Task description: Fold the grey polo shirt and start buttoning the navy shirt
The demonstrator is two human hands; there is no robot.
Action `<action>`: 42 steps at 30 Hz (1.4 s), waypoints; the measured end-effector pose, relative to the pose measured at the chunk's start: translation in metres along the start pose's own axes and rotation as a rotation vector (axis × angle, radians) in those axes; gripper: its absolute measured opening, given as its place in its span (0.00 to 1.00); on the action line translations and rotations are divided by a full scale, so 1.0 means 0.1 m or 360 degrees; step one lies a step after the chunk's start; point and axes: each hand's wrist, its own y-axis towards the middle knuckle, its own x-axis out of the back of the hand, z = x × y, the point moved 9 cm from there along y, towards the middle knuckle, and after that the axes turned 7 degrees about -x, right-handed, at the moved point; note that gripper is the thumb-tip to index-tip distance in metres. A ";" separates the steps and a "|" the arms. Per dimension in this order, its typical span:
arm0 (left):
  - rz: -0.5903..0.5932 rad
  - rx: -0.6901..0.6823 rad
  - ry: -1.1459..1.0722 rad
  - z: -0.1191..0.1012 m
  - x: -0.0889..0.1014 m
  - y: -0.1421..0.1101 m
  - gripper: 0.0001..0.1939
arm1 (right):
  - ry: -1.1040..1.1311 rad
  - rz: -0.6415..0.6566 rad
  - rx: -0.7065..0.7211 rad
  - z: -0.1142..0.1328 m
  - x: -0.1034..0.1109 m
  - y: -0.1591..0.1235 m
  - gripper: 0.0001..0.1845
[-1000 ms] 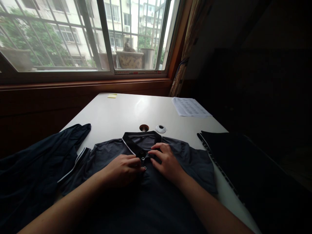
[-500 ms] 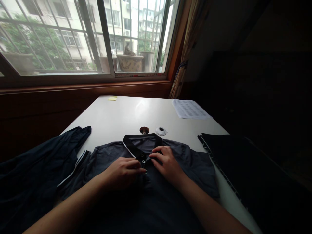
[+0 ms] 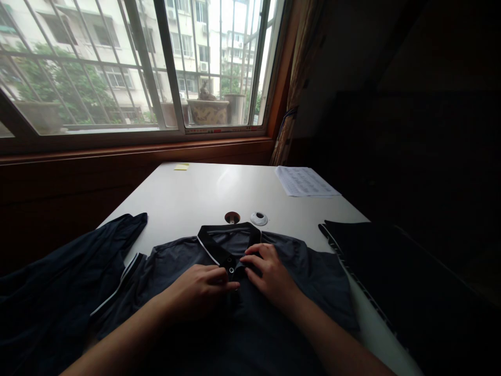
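A dark grey polo shirt (image 3: 172, 259) lies front up on the table, its black collar (image 3: 211, 245) edged with a white line and pointing away from me. Snap-like ring buttons run down its neck opening. My left hand (image 3: 203, 290) is closed on the left side of that opening, fingers curled and thumb side by the lower button. On the other side, my right hand (image 3: 270, 271) pinches the raised flap of the placket between thumb and fingers. The fingertips partly hide the cloth they grip.
The white table (image 3: 188, 198) carries a yellow sticky note (image 3: 181, 167) and printed sheets (image 3: 307, 181) at the back. Beyond the collar are a cable hole (image 3: 232, 216) and its white cover (image 3: 259, 218). Dark garments (image 3: 70, 266) lie left, another dark cloth (image 3: 376, 271) right. A barred window stands behind.
The view has tilted up slightly, so everything sits lower in the picture. Both hands stay at the neck opening, with only small finger shifts; the left thumb now covers more of the lower button.
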 end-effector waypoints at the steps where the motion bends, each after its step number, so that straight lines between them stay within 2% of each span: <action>1: 0.0003 0.0006 -0.0003 0.00 0.00 0.00 0.19 | -0.0001 -0.0002 -0.0003 0.00 0.00 0.00 0.14; 7: 0.0011 0.0013 -0.0023 0.00 -0.02 0.00 0.19 | -0.0013 -0.0006 -0.0014 0.01 0.01 0.02 0.14; 10: -0.0008 0.0025 -0.0041 0.01 -0.03 0.00 0.16 | -0.0018 0.0010 -0.0030 0.01 0.01 0.02 0.14; 22: -0.0079 -0.0002 -0.0081 0.01 0.02 0.01 0.15 | 0.0004 0.0016 -0.0037 -0.02 -0.01 0.01 0.15; 29: -0.0068 0.0051 -0.0109 0.06 -0.04 -0.02 0.18 | -0.0006 0.0033 -0.0042 -0.01 -0.01 0.02 0.14; 35: -0.0140 0.0063 -0.0160 0.07 0.01 -0.02 0.18 | -0.0005 0.0028 -0.0047 -0.03 -0.02 0.01 0.14; 42: -0.0091 0.0061 -0.0134 0.04 0.03 0.00 0.19 | -0.0003 0.0049 -0.0051 -0.02 -0.03 0.02 0.15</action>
